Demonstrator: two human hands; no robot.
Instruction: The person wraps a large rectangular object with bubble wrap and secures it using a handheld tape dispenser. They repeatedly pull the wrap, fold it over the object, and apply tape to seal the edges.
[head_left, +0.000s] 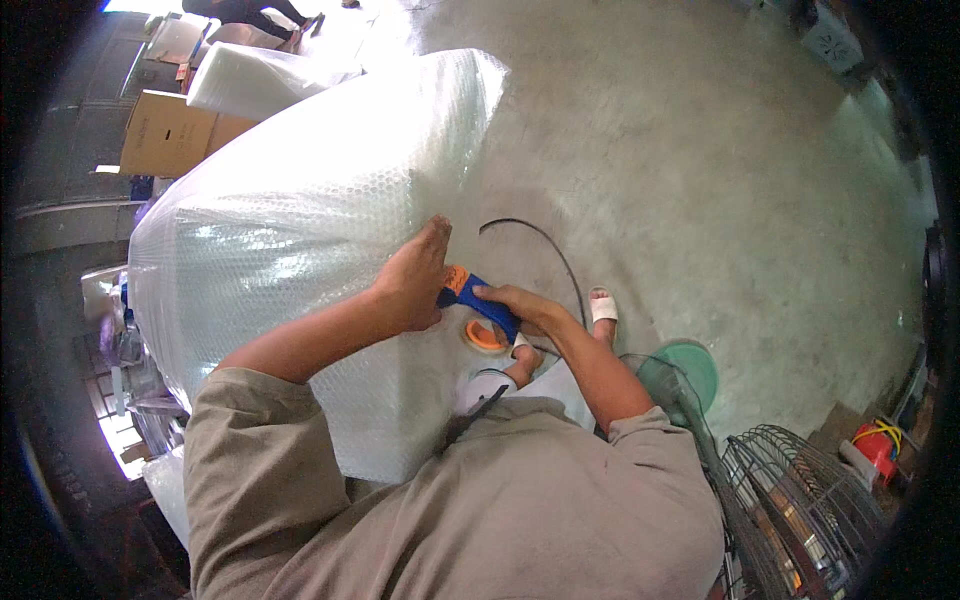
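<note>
A large bulky bundle covered in clear bubble wrap (300, 220) fills the space in front of me and to my left. My left hand (413, 278) lies along its right-hand edge, fingers stretched out flat against the wrap. In my right hand (530, 308) is a blue and orange tape dispenser (490, 307), gripped with the fingers wrapped round it. Its front end meets the wrap close beside my left palm. An orange-rimmed roll of tape (483, 338) shows just below the dispenser; whether it is mounted on it I cannot tell.
A black cable (560, 252) curves over the concrete floor (700, 180). A green basin (690, 372) and a wire-caged fan (800, 490) stand at the right. Beyond the bundle are a cardboard box (165, 135), a wrapped white roll (250, 80) and part of another person (250, 12).
</note>
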